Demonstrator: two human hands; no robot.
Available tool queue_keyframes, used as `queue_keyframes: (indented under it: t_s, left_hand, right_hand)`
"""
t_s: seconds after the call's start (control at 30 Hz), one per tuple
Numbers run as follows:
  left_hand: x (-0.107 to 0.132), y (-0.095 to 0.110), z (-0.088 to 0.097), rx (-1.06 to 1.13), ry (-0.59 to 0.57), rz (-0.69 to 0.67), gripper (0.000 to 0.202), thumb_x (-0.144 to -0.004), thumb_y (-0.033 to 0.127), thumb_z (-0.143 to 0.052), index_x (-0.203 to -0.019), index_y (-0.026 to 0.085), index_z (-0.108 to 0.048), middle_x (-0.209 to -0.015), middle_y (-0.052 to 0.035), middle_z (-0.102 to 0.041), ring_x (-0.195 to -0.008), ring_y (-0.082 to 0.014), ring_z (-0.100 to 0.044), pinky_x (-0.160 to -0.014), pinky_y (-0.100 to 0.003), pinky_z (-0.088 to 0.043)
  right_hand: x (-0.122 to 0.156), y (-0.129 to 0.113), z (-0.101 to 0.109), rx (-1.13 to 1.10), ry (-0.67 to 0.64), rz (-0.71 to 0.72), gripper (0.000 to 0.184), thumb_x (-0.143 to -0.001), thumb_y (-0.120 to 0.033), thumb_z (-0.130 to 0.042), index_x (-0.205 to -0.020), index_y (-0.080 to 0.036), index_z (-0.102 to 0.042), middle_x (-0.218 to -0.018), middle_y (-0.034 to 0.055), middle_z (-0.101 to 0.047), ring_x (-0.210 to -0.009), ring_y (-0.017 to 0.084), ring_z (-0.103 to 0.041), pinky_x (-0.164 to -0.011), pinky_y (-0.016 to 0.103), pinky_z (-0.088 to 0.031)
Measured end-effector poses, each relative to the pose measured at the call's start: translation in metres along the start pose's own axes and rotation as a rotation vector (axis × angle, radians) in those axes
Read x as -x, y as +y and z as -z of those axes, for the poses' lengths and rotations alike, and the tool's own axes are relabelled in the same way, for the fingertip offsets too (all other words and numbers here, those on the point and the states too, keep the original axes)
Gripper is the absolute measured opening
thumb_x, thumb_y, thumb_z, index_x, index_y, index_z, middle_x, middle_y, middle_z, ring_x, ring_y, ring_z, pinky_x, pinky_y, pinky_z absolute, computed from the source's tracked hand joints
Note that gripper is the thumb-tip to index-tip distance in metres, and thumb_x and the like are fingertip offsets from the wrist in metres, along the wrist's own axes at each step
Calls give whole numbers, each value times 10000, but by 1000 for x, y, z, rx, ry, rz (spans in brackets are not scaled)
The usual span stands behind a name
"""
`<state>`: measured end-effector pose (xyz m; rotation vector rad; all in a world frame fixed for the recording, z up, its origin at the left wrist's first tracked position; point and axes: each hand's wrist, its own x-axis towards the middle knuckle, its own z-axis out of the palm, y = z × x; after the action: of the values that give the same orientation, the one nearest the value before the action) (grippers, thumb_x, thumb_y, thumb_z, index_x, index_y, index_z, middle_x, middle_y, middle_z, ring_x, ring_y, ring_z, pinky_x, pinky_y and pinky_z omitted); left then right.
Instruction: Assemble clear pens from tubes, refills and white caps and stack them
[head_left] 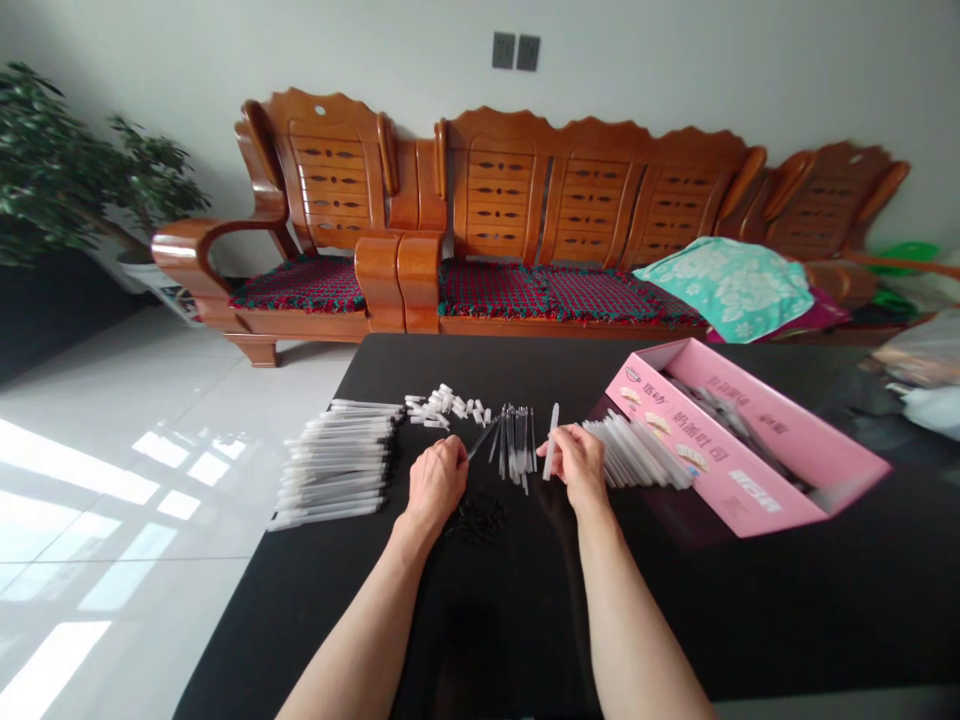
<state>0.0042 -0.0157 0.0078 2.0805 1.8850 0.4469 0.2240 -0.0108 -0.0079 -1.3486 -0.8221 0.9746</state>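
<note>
My right hand [580, 466] is closed on a translucent white pen barrel [551, 445], which it holds nearly upright over the black table [525, 620]. My left hand [437, 478] pinches a thin dark pen refill [484, 437] that points up and to the right. Between the hands lies a bunch of pen refills [516, 445]. Small black plugs [480, 519] are heaped just right of my left wrist. Beyond the left hand are scattered white pen caps [442, 405]. A row of white barrels [641, 453] lies beside my right hand.
Many pens with dark ends [337, 465] are stacked at the table's left edge. On the right stands an open pink box [720, 440] with indistinct contents. A wooden sofa [510, 200] lines the far side, with a turquoise cloth [735, 285] on it.
</note>
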Motion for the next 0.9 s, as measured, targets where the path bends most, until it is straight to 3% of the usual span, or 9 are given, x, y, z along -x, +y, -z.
queue_keyframes:
  t_s: [0.27, 0.53, 0.7, 0.9]
  left_hand:
    - [-1, -3, 6, 75, -71, 66, 86, -782, 192, -600, -807, 225, -675, -848, -39, -720, -807, -201, -648, -657, -271, -388]
    - [-1, -2, 3, 146, -26, 34, 139, -745, 138, -589, -820, 209, -682, -770, -24, -709, -742, -182, -639, -639, -260, -387]
    - [-4, -8, 8, 312, 2, 32, 213, -736, 158, -612, -908, 202, -730, -734, -5, -711, -705, -162, -641, -657, -250, -409]
    - [-1, -4, 13, 547, -35, -101, 164, -780, 216, -597, -855, 187, -740, -713, 4, -699, -644, -134, -614, -617, -224, -416]
  right_hand:
    - [5, -5, -10, -158, -58, 1, 277, -729, -405, -700, -733, -165, -561, -546, 38, -694, -287, 67, -463, -262, 133, -248]
    - [3, -1, -10, -235, -66, 17, 291, -722, -397, -738, -748, -164, -564, -574, 38, -705, -302, 82, -497, -246, 135, -244]
    - [-2, 2, -7, -353, -71, 9, 292, -698, -351, -767, -844, -149, -615, -637, 51, -730, -366, 116, -572, -280, 171, -363]
    - [-6, 3, -1, -498, -63, 16, 298, -668, -270, -786, -898, -143, -647, -710, 68, -757, -493, 147, -669, -407, 212, -522]
